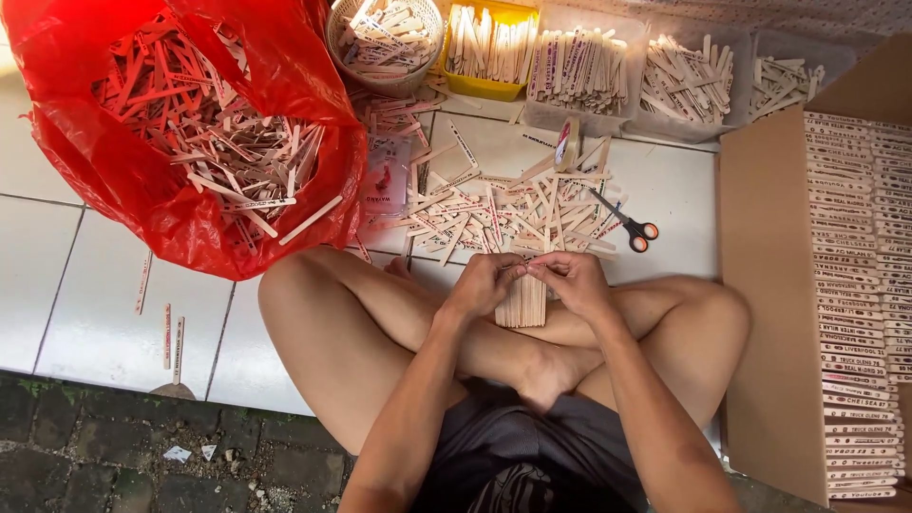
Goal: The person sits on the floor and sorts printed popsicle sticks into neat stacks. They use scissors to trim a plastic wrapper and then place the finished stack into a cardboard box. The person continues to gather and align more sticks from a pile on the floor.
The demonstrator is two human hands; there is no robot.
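I sit cross-legged on a white tiled floor. Both hands meet over my shins around an upright bundle of flat wooden sticks [522,306]. My left hand [484,283] grips the bundle's top from the left. My right hand [572,280] closes on it from the right, fingertips at the stick ends. Just beyond my hands a loose pile of the same sticks [503,211] lies spread on the tiles.
A red plastic bag [142,180] full of sticks sits at the left. Scissors with orange-black handles [627,226] lie right of the pile. A round basket [385,33], a yellow tub [489,85] and clear tubs [584,66] line the back. A cardboard box [769,285] holds stacked sticks at the right.
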